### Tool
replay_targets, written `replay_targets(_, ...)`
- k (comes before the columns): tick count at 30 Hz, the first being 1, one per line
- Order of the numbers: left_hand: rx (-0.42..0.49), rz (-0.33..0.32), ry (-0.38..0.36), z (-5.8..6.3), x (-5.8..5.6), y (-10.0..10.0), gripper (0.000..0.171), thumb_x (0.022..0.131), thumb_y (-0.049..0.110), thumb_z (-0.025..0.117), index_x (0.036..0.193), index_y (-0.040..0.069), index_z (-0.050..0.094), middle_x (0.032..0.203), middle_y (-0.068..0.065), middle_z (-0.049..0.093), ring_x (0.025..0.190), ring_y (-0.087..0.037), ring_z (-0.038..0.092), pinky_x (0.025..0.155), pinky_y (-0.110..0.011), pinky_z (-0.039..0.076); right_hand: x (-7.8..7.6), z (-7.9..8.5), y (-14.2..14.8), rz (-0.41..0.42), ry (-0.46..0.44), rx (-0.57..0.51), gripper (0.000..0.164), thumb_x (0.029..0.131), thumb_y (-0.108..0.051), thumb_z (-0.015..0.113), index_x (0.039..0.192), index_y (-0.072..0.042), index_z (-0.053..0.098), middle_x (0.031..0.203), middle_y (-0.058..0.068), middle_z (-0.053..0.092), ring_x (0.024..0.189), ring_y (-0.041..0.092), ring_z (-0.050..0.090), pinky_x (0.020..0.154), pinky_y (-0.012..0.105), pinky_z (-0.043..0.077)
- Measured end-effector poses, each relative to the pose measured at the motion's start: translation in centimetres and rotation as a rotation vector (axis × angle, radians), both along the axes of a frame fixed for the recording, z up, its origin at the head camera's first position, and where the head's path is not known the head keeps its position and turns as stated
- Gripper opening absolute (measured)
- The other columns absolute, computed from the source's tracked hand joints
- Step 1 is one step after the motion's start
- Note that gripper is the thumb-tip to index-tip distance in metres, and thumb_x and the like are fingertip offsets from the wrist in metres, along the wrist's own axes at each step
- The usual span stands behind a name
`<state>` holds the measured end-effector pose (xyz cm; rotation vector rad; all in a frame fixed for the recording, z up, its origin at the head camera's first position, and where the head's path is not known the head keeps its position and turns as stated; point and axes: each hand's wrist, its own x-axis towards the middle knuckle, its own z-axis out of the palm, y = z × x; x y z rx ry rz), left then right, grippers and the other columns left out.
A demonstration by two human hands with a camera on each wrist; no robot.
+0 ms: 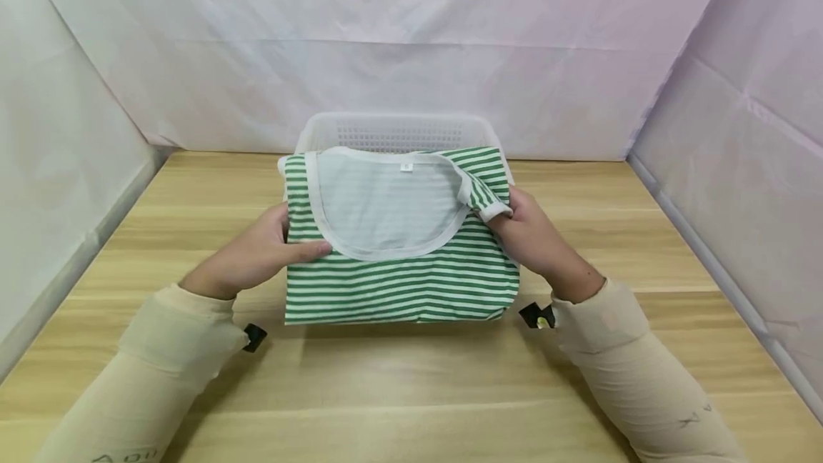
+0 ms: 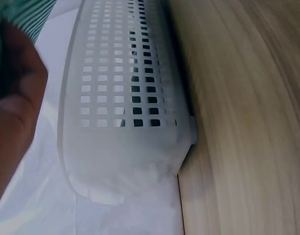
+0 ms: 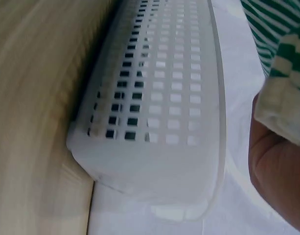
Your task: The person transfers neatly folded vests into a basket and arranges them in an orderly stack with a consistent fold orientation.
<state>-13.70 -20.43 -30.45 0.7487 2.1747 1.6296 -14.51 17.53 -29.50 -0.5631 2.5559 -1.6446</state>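
A folded green-and-white striped shirt (image 1: 398, 284) hangs between both hands, its wide white-trimmed neckline facing up and a small white label inside the back collar. My left hand (image 1: 253, 252) grips the shirt's left side, thumb lying on the front beside the neckline and fingers hidden behind the cloth. At the opposite side my right hand (image 1: 534, 234) holds the other edge, partly covered by a short turned-over sleeve with a white cuff (image 3: 277, 115). Just behind and below the shirt stands a white plastic basket (image 1: 398, 136) with a grid of square holes, mostly hidden in the head view.
The basket rests on a wood-grain table (image 1: 411, 391); both wrist views show its perforated side. Dark shapes show through some holes. White cloth walls (image 1: 411, 34) enclose the table at the back and both sides. Small black pieces (image 1: 255, 337) stick out near each wrist.
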Motion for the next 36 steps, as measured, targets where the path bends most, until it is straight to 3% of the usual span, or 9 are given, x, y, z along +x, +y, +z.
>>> replay_targets(4, -0.023, 0.152, 0.036, 0.1, -0.1, 0.1, 0.044, 0.1, 0.022, 0.062, 0.138, 0.006, 0.047, 0.113, -0.003, 0.071, 0.095, -0.017, 0.073, 0.08, -0.032, 0.06, -0.9, 0.9, -0.1, -0.067, -0.004, 0.078, 0.039, 0.105, -0.029, 0.05, 0.142, -0.015, 0.051, 0.123, 0.01, 0.065, 0.098, 0.016, 0.066, 0.087, 0.029, 0.054)
replay_targets(6, -0.053, 0.21, 0.037, 0.4, -0.3, 0.2, 0.047, 0.101, 0.029, 0.061, 0.14, 0.009, 0.045, 0.115, -0.003, 0.07, 0.095, -0.015, 0.073, 0.08, -0.031, 0.059, -1.6, 1.6, -0.3, -0.052, -0.009, 0.112, 0.04, 0.106, -0.031, 0.048, 0.143, -0.018, 0.05, 0.124, 0.008, 0.064, 0.1, 0.018, 0.066, 0.089, 0.033, 0.053)
replay_targets(12, -0.105, 0.338, 0.007, 1.6, -1.4, 1.3, 0.056, 0.099, 0.043, 0.059, 0.145, 0.015, 0.042, 0.121, -0.011, 0.066, 0.092, -0.014, 0.073, 0.077, -0.031, 0.06, -4.5, 2.9, -1.1, -0.015, 0.055, 0.232, 0.035, 0.106, -0.025, 0.048, 0.14, -0.017, 0.053, 0.124, 0.006, 0.064, 0.103, 0.019, 0.063, 0.094, 0.04, 0.048)
replay_targets(16, -0.184, 0.398, 0.048, 2.0, -2.4, 2.0, 0.055, 0.1, 0.042, 0.058, 0.146, 0.016, 0.042, 0.124, -0.008, 0.065, 0.096, -0.015, 0.07, 0.081, -0.032, 0.058, -6.5, 3.0, -2.0, -0.021, 0.061, 0.309, 0.035, 0.105, -0.023, 0.051, 0.138, -0.013, 0.055, 0.124, 0.009, 0.065, 0.101, 0.021, 0.062, 0.091, 0.039, 0.048)
replay_targets(22, -0.281, 0.438, 0.138, 2.4, -4.4, 2.3, 0.052, 0.101, 0.032, 0.059, 0.147, 0.015, 0.043, 0.132, -0.007, 0.06, 0.109, -0.022, 0.062, 0.096, -0.042, 0.048, -8.8, 2.7, -3.1, -0.036, 0.014, 0.337, 0.037, 0.105, -0.023, 0.051, 0.14, -0.012, 0.055, 0.129, 0.009, 0.064, 0.103, 0.022, 0.06, 0.094, 0.04, 0.048)
replay_targets(27, -0.319, 0.445, 0.142, 2.5, -6.2, 2.3, 0.053, 0.102, 0.026, 0.057, 0.149, 0.012, 0.038, 0.13, -0.009, 0.059, 0.107, -0.025, 0.063, 0.094, -0.043, 0.049, -10.5, 2.5, -3.2, -0.052, -0.044, 0.303, 0.037, 0.107, -0.023, 0.045, 0.141, -0.014, 0.055, 0.126, 0.009, 0.064, 0.098, 0.022, 0.058, 0.091, 0.037, 0.046)
replay_targets(36, -0.338, 0.439, 0.15, 2.3, -8.9, 3.5, 0.051, 0.103, 0.024, 0.054, 0.148, 0.009, 0.034, 0.13, -0.012, 0.053, 0.108, -0.027, 0.058, 0.094, -0.044, 0.049, -12.5, 1.7, -3.0, -0.069, -0.083, 0.324, 0.042, 0.11, -0.026, 0.034, 0.146, -0.013, 0.049, 0.143, 0.01, 0.055, 0.114, 0.023, 0.056, 0.104, 0.043, 0.042)
